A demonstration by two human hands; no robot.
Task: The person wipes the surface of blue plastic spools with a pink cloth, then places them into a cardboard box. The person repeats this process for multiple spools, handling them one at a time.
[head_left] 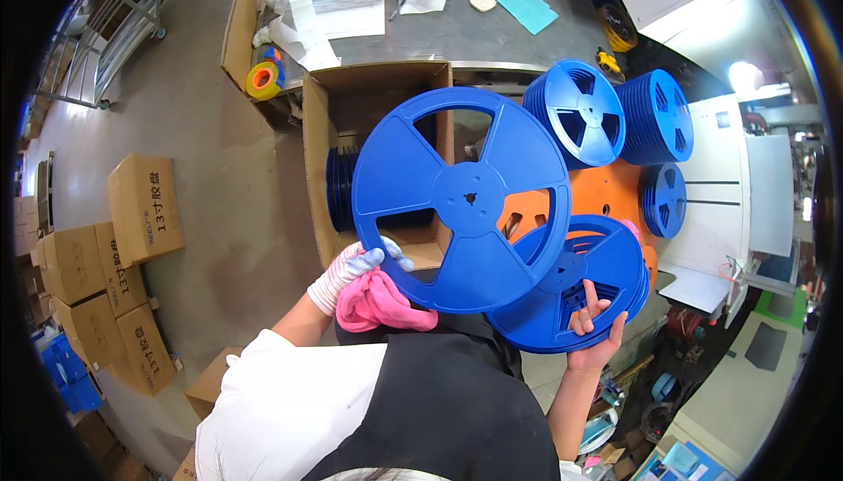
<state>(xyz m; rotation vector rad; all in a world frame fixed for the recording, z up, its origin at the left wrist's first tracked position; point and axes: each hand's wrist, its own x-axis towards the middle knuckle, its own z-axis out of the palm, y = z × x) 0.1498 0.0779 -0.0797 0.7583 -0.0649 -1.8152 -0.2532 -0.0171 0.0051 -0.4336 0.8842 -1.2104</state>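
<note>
A large blue plastic reel with three cut-out windows is tilted up in front of me. My left hand, in a white glove, grips its lower left rim and also has a bunched pink cloth against it. Partly behind that reel, at the lower right, lie several stacked blue reels. My right hand is bare. Its fingers reach through a window of the top reel there, with the thumb outside the rim.
Ahead stands an open cardboard box with dark blue reels on edge inside. More reel stacks stand on an orange surface to the right. A grey table holds papers and tape. Closed cartons are piled at left.
</note>
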